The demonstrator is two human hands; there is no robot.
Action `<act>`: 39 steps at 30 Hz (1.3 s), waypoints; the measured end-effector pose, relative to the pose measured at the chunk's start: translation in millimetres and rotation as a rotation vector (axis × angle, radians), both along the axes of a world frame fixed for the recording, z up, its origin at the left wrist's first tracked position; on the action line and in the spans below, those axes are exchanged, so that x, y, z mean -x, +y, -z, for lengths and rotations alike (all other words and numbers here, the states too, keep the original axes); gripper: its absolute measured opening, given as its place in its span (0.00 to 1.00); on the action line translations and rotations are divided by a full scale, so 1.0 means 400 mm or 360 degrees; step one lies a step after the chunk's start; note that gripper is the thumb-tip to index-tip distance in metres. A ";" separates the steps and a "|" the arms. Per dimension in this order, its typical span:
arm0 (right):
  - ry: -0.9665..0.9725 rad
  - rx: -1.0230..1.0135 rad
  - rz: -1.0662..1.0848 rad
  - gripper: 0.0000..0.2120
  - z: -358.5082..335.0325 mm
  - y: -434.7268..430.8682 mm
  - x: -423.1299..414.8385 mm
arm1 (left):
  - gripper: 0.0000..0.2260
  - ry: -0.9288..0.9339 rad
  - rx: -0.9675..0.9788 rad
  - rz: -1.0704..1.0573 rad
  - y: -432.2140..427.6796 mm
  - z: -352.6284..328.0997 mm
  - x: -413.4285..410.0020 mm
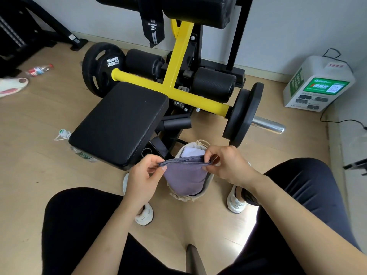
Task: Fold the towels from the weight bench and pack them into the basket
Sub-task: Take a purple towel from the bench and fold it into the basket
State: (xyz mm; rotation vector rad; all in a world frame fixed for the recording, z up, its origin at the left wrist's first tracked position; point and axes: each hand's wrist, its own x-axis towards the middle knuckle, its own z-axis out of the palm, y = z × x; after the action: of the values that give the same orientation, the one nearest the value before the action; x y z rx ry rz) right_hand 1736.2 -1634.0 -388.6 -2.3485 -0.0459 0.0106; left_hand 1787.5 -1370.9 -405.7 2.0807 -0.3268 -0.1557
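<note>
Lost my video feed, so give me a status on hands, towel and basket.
Left hand and right hand pinch folded purple towel by its top edge. Towel hangs into pale woven basket, white cloth already inside. Nothing blocking.

Towel [184, 178] in hands: dusty purple, plain, w/ a greyer edge band along the top. Another towel [191, 151] behind it in the basket: white/pale lilac (hard to tell which). Basket [208, 181]: off-white/beige, frayed tan rim. Bench pad [119, 124]: black w/ fine woven texture. Frame [174, 84]: bright yellow. Weight plate [101, 70]: black, white lettering. Floor [35, 155]: light wood grain. Shoes [144, 216]: white. Trousers [79, 225]: black. Box [317, 84] by the wall: white w/ green label.
</note>
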 end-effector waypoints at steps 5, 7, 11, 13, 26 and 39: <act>-0.0286 -0.0146 0.0183 0.10 -0.015 0.006 -0.002 | 0.10 -0.0094 0.0224 0.0000 -0.020 -0.032 0.005; -0.0047 0.0016 0.0048 0.11 -0.015 -0.004 -0.005 | 0.08 0.0032 0.0056 0.0081 -0.017 -0.012 -0.003; 0.0121 -0.0162 0.0150 0.13 -0.003 -0.021 -0.011 | 0.05 0.0131 0.0068 0.0044 -0.025 0.006 -0.011; 0.0088 -0.0357 0.0208 0.14 -0.006 -0.022 -0.014 | 0.04 0.0204 0.0211 0.0015 -0.036 -0.004 -0.012; 0.0196 -0.0240 -0.0267 0.16 -0.026 0.076 -0.005 | 0.05 0.0302 0.0397 0.0376 -0.065 -0.018 0.023; 0.0142 -0.1157 0.0172 0.11 -0.015 0.024 -0.014 | 0.06 0.0473 0.0742 -0.0071 -0.005 -0.044 -0.009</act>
State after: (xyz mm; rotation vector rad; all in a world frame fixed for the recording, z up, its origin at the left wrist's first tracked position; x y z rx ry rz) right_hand 1741.9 -1624.5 -382.5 -1.6186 0.1056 0.0384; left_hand 1791.2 -1372.9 -388.2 1.5753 -0.1191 -0.3257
